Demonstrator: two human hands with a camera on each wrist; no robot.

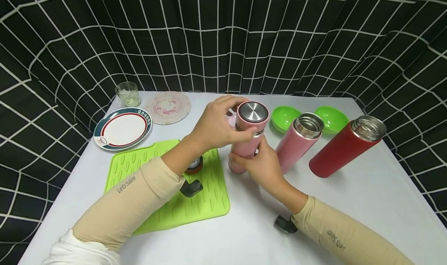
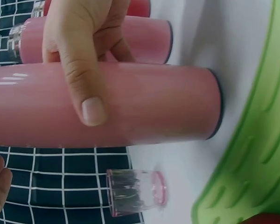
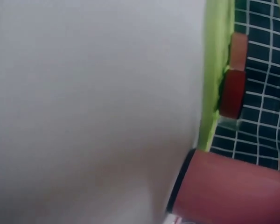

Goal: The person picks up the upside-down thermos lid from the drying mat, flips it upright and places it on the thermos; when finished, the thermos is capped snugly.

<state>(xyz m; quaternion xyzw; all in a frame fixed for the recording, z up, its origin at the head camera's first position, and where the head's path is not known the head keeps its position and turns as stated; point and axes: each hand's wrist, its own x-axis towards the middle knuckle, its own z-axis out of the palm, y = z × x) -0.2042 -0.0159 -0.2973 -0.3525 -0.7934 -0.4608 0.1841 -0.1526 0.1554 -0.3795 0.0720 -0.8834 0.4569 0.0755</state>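
While a pink flask (image 1: 246,141) is steadied upright on the white table (image 1: 366,203) by the right hand (image 1: 262,166) gripping its body, its steel-topped lid (image 1: 252,115) is clasped by the left hand (image 1: 216,125), beside a green mat (image 1: 206,195).

Your left hand (image 1: 218,123) curls its fingers over from above; your right hand (image 1: 260,166) wraps round just below it, both forearms angled inward.

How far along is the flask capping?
Done: nothing fully. In hand: left hand grips the lid on the pink flask, right hand holds its body. Left: second pink flask and red flask stand open; a red cap lies on the green mat.
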